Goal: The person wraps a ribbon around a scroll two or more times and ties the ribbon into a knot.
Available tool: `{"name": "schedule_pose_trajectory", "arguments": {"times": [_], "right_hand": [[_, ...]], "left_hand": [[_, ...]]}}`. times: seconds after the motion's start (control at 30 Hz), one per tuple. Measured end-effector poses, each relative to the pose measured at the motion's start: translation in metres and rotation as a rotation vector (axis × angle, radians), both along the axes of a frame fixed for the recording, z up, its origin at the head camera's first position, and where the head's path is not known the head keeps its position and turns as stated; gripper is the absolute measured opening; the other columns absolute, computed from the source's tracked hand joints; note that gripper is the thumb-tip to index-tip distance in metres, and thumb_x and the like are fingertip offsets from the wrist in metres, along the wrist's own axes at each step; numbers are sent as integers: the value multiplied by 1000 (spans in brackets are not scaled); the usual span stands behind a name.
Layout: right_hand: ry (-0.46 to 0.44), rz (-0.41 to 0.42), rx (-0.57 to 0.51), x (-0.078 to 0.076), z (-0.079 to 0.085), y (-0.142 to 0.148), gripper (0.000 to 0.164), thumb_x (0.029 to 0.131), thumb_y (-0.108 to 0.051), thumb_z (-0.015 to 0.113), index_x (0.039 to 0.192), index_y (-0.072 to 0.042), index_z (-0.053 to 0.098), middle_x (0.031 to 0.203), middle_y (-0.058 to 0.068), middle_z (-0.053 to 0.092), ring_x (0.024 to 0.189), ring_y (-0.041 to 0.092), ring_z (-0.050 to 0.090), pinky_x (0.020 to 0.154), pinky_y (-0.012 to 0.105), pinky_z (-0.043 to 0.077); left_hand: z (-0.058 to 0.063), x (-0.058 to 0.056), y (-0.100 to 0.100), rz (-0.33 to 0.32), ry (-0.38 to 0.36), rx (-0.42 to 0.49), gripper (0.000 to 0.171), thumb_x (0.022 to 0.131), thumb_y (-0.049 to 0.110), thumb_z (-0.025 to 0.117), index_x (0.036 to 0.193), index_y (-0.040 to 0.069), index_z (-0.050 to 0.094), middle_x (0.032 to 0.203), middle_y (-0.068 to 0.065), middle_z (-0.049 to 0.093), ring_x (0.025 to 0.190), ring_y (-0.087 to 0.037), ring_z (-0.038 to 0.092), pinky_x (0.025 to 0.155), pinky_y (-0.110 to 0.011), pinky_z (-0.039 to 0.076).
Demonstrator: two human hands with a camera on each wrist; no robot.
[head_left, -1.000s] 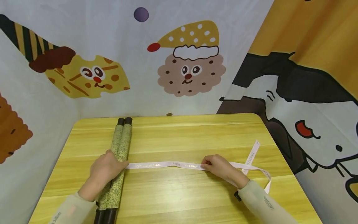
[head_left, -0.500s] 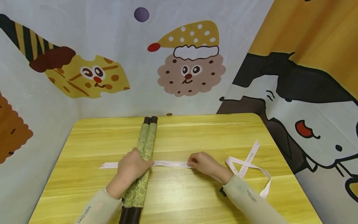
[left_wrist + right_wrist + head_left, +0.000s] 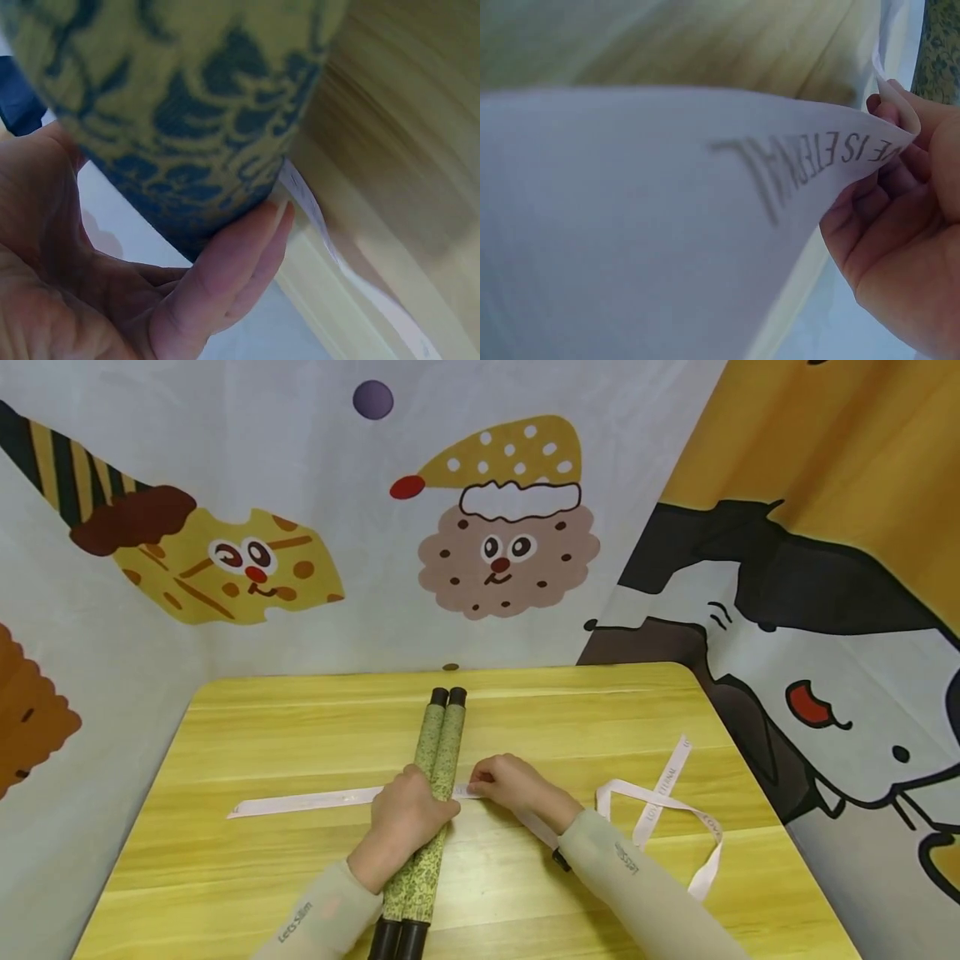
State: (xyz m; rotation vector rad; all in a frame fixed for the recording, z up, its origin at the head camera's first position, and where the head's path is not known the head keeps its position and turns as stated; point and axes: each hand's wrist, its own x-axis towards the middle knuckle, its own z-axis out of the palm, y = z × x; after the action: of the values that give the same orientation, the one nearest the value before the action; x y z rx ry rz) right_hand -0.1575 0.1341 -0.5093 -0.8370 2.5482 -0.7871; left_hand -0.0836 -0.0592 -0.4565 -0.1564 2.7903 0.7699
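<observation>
Two rolled scrolls (image 3: 448, 739), patterned green with dark end knobs, lie side by side near the middle of the table. My left hand (image 3: 405, 817) grips both around their middle; in the left wrist view thumb and fingers curl about a patterned roll (image 3: 187, 120). A pale pink ribbon (image 3: 307, 802) with printed lettering runs crosswise under the scrolls, its cut end at the left. Just right of the scrolls, my right hand (image 3: 513, 783) pinches the ribbon between thumb and fingers. The right wrist view has the lettered ribbon (image 3: 810, 161) trailing from those fingertips.
The ribbon's loose length (image 3: 663, 793) lies crossed over itself at the right of the wooden table (image 3: 315, 727). A curtain with cartoon figures (image 3: 502, 560) hangs behind and beside the table. A small black item (image 3: 561, 860) sits at the right cuff.
My left hand has moved the scrolls rightward along the ribbon, uncovering more of its left end. My right hand has come left, closer to the scrolls, with the ribbon still pinched.
</observation>
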Motion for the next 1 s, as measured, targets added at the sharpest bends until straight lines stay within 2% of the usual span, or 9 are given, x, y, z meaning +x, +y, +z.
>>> {"name": "schedule_pose_trajectory", "arguments": {"times": [0.2,0.4,0.57,0.67,0.77,0.83,1.0], "right_hand": [[-3,6,2,-4,0,-4,14,91,-33,62,86,-22,69,76,-14,64,69,4,56,64,26,49],[-84,-15,21,5,17,25,18,93,-31,59,101,-16,67,87,-8,65,75,6,57,67,29,52],[-20,8,149,20,27,59,29,89,-33,64,108,-11,64,81,-9,60,69,8,53,63,29,49],[94,1,168,33,27,70,28,87,-32,67,104,-9,66,81,-7,60,68,8,53,62,29,49],[199,-30,135,49,29,63,22,88,-26,67,99,-8,67,82,-5,63,70,7,54,62,29,51],[233,-41,103,60,32,52,18,88,-25,66,97,-9,68,81,-5,65,71,6,55,62,29,52],[169,-14,39,80,36,23,22,91,-28,62,98,-9,68,78,-6,66,66,2,55,61,27,52]], "left_hand": [[-8,-2,9,12,-8,-22,58,68,49,72,93,0,55,70,-8,54,53,-20,50,40,-34,41],[-13,-3,13,12,-11,-12,49,67,47,72,84,5,54,67,-6,53,51,-20,50,40,-33,40],[-14,-2,16,8,-5,2,48,67,45,72,83,5,53,68,-7,52,49,-20,49,38,-33,41],[-15,-1,19,7,4,12,49,67,45,72,84,3,53,66,-7,52,48,-20,49,38,-33,40],[-17,0,22,16,3,24,55,66,45,72,89,0,52,64,-7,52,47,-20,49,38,-33,40],[-19,0,24,28,-7,27,60,66,45,73,94,-4,51,62,-8,52,47,-20,49,38,-33,41],[-22,0,28,68,-31,50,68,65,43,74,102,-8,47,63,-11,53,48,-22,50,39,-33,43]]}}
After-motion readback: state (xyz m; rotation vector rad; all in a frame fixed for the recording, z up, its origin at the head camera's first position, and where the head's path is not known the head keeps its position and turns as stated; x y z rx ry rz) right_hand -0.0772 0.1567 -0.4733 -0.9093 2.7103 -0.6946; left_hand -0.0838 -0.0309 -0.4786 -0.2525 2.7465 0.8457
